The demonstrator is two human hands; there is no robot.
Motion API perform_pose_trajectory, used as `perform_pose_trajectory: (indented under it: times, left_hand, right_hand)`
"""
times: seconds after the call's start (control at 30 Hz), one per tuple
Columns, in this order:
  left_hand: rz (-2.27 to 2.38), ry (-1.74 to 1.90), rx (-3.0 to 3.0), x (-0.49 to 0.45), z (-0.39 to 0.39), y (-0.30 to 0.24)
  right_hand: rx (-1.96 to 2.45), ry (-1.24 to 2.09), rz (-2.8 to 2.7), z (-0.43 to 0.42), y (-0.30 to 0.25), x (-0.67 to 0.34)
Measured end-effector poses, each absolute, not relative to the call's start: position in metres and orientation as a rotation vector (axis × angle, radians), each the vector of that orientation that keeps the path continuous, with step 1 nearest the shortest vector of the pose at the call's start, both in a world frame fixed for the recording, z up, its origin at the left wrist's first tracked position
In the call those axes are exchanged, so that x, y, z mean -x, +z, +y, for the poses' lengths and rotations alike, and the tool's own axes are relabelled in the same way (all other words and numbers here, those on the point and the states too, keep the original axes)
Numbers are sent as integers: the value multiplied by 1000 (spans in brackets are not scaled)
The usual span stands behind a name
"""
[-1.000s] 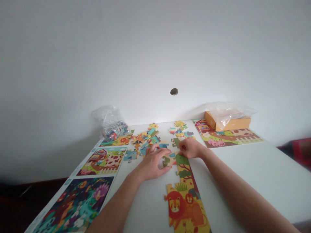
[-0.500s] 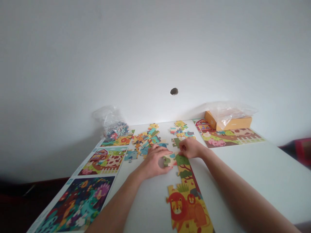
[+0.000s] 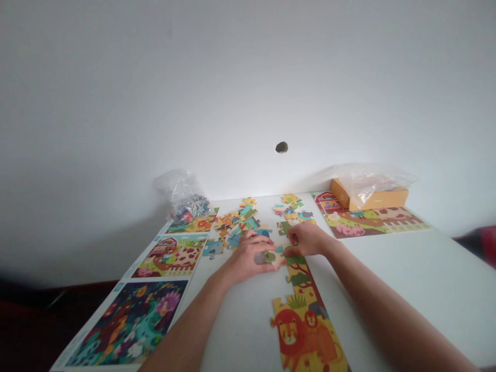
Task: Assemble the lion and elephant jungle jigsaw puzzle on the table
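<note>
- Cardboard, tan and green: a loose piece (image 3: 276,257) lies flat on the white table (image 3: 406,268), between the two hands and touching both.
- The left hand (image 3: 248,258) is the nearer one. Its grip is narrow, palm down, with fingers and thumb closed on the piece's left side.
- The right hand (image 3: 308,240) comes in from the other side. Its grip is narrow too, the fingers curled with their tips on the green far end of the strip (image 3: 306,325). I cannot tell whether it pinches there or only presses.
- The piece sits just left of that far end, edge to edge with it. The fingers hide whether the tabs are locked.
- The strip's long axis runs from the person towards the wall (image 3: 232,77), leaning a little left as it goes. A red lion (image 3: 289,330) is printed at its near end.
- Just beyond the hands, loose pieces lie in a heap (image 3: 236,222), with a smaller cluster (image 3: 290,206) to its right.
- Printed sheets (image 3: 170,256) lie along the table's left edge, and a clear bag (image 3: 184,199) of pieces stands at their far end.
- At the far right, an orange box (image 3: 372,196) under clear plastic (image 3: 372,178) sits at the far edge of a finished farm puzzle (image 3: 372,219).
- No writing, label or brand can be read anywhere.
</note>
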State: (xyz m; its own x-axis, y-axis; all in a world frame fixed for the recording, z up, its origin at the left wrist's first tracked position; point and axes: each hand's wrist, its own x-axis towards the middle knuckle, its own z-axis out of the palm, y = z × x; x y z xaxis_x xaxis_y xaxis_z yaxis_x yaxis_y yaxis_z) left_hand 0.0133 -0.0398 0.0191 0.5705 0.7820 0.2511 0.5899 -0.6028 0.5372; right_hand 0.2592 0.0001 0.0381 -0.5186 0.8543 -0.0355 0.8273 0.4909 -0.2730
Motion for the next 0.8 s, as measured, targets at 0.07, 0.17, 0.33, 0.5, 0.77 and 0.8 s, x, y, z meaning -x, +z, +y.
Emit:
perform_pose_trajectory:
  times: [0.07, 0.17, 0.33, 0.5, 0.77, 0.8]
  left_hand:
    - [1112, 686, -2397, -13, -39, 18]
    - [1110, 720, -2405, -12, -37, 14]
    - [1070, 757, -2388, -8, -35, 5]
    - [1006, 732, -2363, -4, -32, 6]
    - [1085, 695, -2328, -9, -38, 11]
    - [1119, 713, -2316, -13, -40, 11]
  right_hand:
    - [1503, 390, -2604, 0, 37, -259]
    - [1539, 406, -2583, 0, 36, -258]
    - [1567, 408, -2563, -1, 36, -256]
    - [1566, 398, -2576, -2, 37, -255]
    - [1597, 377, -2566, -1, 36, -252]
    - [1603, 380, -2561, -2, 36, -251]
